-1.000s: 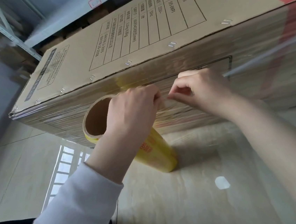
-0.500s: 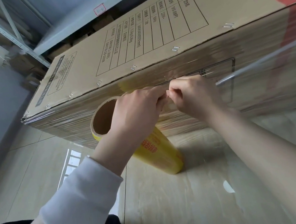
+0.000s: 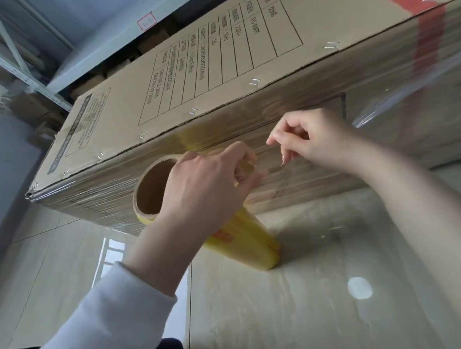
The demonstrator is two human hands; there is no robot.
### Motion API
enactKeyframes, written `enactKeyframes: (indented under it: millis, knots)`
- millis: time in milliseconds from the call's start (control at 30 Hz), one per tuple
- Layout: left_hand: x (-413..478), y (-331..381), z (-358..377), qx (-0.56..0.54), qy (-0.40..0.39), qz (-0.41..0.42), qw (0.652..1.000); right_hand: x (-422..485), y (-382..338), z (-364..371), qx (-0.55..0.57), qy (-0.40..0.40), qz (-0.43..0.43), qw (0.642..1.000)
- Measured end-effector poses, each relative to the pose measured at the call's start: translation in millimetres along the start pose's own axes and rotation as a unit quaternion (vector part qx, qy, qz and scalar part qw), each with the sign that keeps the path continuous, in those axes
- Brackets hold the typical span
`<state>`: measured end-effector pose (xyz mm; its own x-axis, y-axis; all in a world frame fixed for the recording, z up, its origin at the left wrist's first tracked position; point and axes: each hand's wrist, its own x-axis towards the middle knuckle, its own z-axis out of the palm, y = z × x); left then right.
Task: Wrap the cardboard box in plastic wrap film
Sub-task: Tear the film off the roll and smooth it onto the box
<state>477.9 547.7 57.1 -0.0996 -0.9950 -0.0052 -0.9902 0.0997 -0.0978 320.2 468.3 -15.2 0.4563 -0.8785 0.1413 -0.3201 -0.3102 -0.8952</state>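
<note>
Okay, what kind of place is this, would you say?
Probably a warehouse or stockroom: grey metal shelving holding brown cartons, behind a large film-wrapped cardboard box with a printed spec label.

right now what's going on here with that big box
A person is wrapping a large cardboard box, which lies on the floor, in plastic film. The side facing them is already covered in layers of it. A yellow roll of film stands tilted on the floor close to that side. The left hand is at the roll's top, fingers curled and apparently pinching film. The right hand, a little apart from it, pinches what looks like a thin wisp of film.
</note>
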Motion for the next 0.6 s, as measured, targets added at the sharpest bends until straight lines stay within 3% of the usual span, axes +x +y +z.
enactKeyframes:
  millis: [133, 300, 600]
  knots:
    - [9.5, 12.8, 4.2, 0.085, -0.025, 0.001, 0.996, -8.6, 6.8, -11.3, 0.006, -0.04, -0.031, 0.999]
    - [18.7, 19.2, 18.9, 0.095, -0.046, 0.006, 0.994, -11.3, 14.0, -9.9, -0.155, -0.083, -0.042, 0.983]
    - [12.7, 17.1, 33.2, 0.037, -0.026, 0.015, 0.999, -1.6, 36.8, 20.8, -0.171, 0.018, -0.13, 0.977]
